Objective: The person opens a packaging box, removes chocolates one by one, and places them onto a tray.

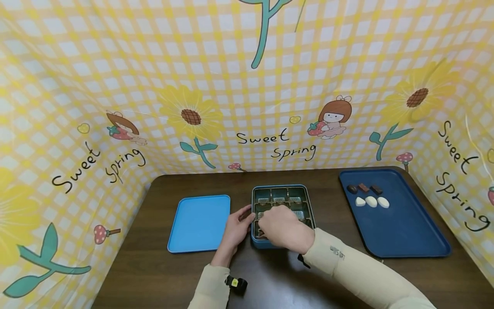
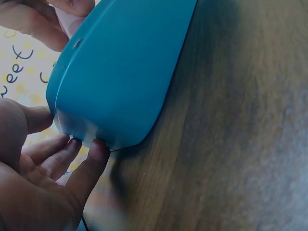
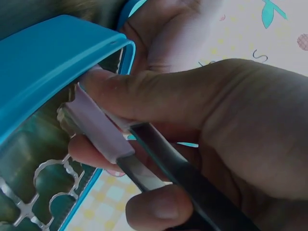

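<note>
A blue box (image 1: 262, 244) with a dark, shiny compartmented insert (image 1: 279, 194) stands at the middle of the table. My left hand (image 1: 236, 227) touches its left side, thumb and fingertips on the outer wall (image 2: 130, 62). Over the near left of the insert is my right hand (image 1: 283, 225), fingers bent, back of the hand upward. In the right wrist view that hand grips tongs (image 3: 168, 163) with metal arms and a pale pink tip, thumb close to the tip. The tip reaches inside the box's rim; I cannot tell what it holds.
A light blue square lid (image 1: 198, 223) lies left of the box. On the right, a dark blue tray (image 1: 401, 231) carries small dark and red-brown pieces (image 1: 363, 187) in one row and white pieces (image 1: 371, 201) in another. Behind the table hangs a yellow checked cloth (image 1: 231, 94).
</note>
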`<state>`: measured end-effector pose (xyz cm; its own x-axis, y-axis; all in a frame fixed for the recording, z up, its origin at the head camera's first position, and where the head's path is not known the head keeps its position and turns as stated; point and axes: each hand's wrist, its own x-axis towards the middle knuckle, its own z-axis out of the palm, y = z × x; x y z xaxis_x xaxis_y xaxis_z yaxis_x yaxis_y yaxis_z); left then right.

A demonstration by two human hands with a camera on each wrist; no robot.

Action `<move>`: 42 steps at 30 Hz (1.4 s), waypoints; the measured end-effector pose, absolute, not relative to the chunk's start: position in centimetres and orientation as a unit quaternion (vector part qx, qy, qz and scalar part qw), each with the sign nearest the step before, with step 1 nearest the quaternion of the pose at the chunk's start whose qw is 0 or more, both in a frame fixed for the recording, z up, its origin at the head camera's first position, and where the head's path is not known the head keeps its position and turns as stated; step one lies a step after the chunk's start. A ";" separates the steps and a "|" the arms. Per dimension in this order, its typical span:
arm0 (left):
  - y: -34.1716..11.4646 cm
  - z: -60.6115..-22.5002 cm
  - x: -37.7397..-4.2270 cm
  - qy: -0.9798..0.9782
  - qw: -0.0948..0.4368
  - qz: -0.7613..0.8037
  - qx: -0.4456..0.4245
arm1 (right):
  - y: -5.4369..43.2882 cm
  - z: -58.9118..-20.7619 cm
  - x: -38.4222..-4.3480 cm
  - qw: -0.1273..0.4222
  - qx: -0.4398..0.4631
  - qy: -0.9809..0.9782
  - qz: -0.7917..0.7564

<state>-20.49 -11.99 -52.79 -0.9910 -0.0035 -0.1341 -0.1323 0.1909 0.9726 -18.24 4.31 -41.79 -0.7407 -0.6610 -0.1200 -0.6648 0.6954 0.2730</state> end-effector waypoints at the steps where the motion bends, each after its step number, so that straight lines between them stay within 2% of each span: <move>1: -12.0 -52.8 -20.5 0.770 0.050 0.635 -0.043 | 4.5 -41.8 -18.3 0.008 -0.360 0.921 0.147; 21: -11.9 -52.5 -20.5 0.767 0.052 0.637 -0.049 | 7.8 -38.0 -17.6 -0.003 -0.316 0.946 0.073; 30: -11.5 -49.8 -19.5 0.771 0.060 0.632 -0.046 | 10.2 -36.2 -17.5 0.007 -0.277 0.960 0.031; 35: -11.6 -51.1 -19.9 0.765 0.054 0.640 -0.045 | 11.9 -35.7 -17.7 0.025 -0.245 0.969 -0.006; 42: -11.9 -52.9 -20.5 0.763 0.052 0.642 -0.046 | 14.3 -35.4 -18.0 0.011 -0.222 0.975 -0.024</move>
